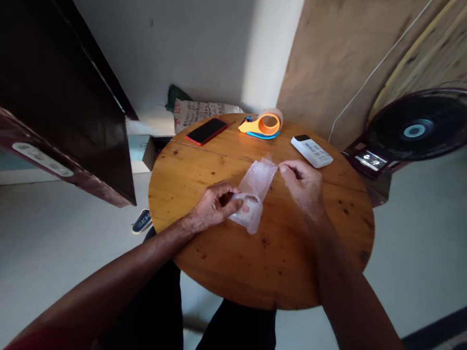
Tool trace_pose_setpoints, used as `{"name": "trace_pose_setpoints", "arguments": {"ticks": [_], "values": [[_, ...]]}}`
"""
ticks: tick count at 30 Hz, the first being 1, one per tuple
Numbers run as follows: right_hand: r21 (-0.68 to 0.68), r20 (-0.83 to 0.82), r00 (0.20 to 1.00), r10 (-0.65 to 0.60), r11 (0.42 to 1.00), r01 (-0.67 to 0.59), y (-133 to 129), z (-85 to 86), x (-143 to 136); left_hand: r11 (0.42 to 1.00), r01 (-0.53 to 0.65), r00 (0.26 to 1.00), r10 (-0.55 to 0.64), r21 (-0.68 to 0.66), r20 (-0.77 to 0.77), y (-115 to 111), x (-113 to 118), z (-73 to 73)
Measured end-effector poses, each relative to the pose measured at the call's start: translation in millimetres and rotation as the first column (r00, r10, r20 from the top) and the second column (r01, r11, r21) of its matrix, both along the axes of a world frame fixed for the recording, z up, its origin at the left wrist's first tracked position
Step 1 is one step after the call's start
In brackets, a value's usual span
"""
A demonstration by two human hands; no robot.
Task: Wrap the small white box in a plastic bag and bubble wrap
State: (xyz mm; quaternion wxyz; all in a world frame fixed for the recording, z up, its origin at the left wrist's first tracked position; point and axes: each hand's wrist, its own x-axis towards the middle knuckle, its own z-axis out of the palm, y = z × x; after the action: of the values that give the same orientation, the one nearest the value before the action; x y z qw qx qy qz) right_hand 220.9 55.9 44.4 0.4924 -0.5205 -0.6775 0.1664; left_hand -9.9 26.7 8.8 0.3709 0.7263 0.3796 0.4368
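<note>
A strip of thin, translucent pinkish plastic wrap lies across the middle of the round wooden table. Its near end curls around a small pale packet with a reddish mark. My left hand pinches the wrap at this folded end, the thumb resting on the packet. At the far right corner of the strip, my right hand has thumb and forefinger pressed together on the plastic's edge. What the packet contains cannot be made out.
An orange and blue tape dispenser stands at the table's back edge. To its left lies a red-edged phone, to its right a white box-shaped device. A dark fan stands beyond the round table on the right.
</note>
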Motion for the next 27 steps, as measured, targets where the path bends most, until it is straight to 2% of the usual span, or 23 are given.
{"name": "trace_pose_setpoints", "arguments": {"ticks": [3, 5, 7, 9, 12, 15, 19, 22, 25, 27], "values": [[-0.167, 0.108, 0.946, 0.307, 0.943, -0.288, -26, 23.0, -9, 0.998, -0.015, 0.999, 0.018, -0.068, 0.039, 0, 1, -0.3], [-0.241, 0.208, 0.886, 0.415, 0.899, -0.365, -36, 29.2, -15, 0.996, -0.032, 0.998, 0.036, -0.078, 0.048, 0, 1, -1.5], [-0.288, 0.341, 0.823, 0.454, 0.884, -0.369, -37, 29.1, -17, 0.996, -0.046, 0.997, 0.050, -0.077, 0.054, 1, 2, -3.4], [-0.282, 0.478, 0.788, 0.389, 0.917, -0.282, -32, 25.6, -15, 0.993, -0.078, 0.994, 0.085, -0.086, 0.073, 3, 1, -5.6], [-0.218, 0.612, 0.765, 0.200, 0.973, -0.080, -22, 19.4, -5, 0.971, -0.192, 0.966, 0.213, -0.139, 0.150, 9, 0, -7.9], [-0.205, 0.669, 0.738, 0.090, 0.977, 0.066, -15, 14.3, 3, 0.934, -0.285, 0.924, 0.328, -0.217, 0.198, 16, -4, -9.3], [-0.238, 0.682, 0.728, 0.075, 0.963, 0.124, -12, 9.3, 6, 0.927, -0.300, 0.917, 0.345, -0.224, 0.200, 22, -9, -13.3], [-0.261, 0.673, 0.733, 0.092, 0.958, 0.119, -11, 6.0, 8, 0.932, -0.344, 0.924, 0.357, -0.114, 0.139, 22, -12, -14.4], [-0.235, 0.668, 0.738, 0.092, 0.967, 0.092, -10, 1.9, 12, 0.919, -0.380, 0.925, 0.375, 0.107, 0.064, 16, -13, -9.4], [-0.220, 0.658, 0.744, 0.116, 0.975, 0.043, -9, -1.1, 14, 0.910, -0.340, 0.937, 0.348, 0.238, 0.008, 11, -14, -4.3]]}}
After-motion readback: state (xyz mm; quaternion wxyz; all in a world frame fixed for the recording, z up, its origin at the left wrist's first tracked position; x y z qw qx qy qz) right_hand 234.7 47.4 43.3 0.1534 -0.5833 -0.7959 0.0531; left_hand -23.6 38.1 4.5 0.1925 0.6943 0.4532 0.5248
